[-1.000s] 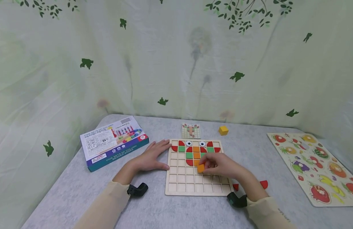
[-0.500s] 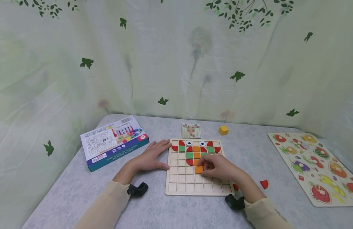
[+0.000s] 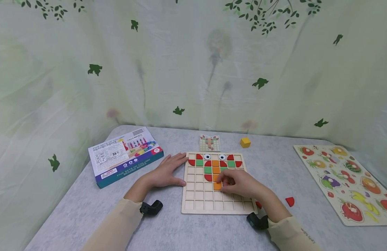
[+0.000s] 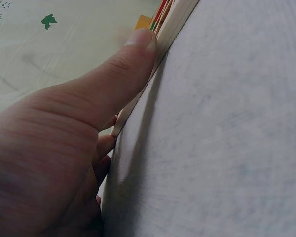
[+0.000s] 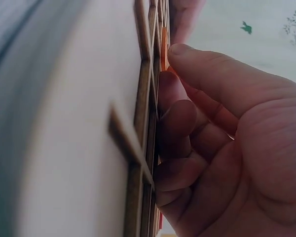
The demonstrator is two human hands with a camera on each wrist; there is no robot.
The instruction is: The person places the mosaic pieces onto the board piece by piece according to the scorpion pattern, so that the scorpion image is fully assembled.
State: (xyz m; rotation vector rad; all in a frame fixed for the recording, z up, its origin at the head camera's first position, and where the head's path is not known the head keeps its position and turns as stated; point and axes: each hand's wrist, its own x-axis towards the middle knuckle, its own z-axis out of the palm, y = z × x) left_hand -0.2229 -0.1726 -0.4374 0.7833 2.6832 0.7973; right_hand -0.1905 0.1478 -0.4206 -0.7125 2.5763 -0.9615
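Observation:
A wooden grid board [image 3: 209,207] lies on the table, its upper cells holding red, green and orange tiles and two eye tiles. My left hand [image 3: 166,171] rests at the board's left side with fingers spread; in the left wrist view its thumb [image 4: 123,64] touches the rim. Over the middle of the grid is my right hand [image 3: 241,182], thumb and fingers bent at an orange square tile [image 3: 217,186], the lowest in the orange column. The right wrist view shows the thumb [image 5: 207,66] against the edge of that orange tile [image 5: 164,47], with the other fingers curled over the grid.
A small pattern card [image 3: 209,143] and a yellow cube [image 3: 245,142] lie beyond the board. The boxed toy set [image 3: 125,157] is at left, a fruit puzzle board [image 3: 347,184] at right. Red quarter-round pieces [image 3: 289,201] lie near my right wrist.
The orange square tile, tilted in my right fingers a second ago, now lies flat in its cell below the other orange tiles. My left hand has stayed in place.

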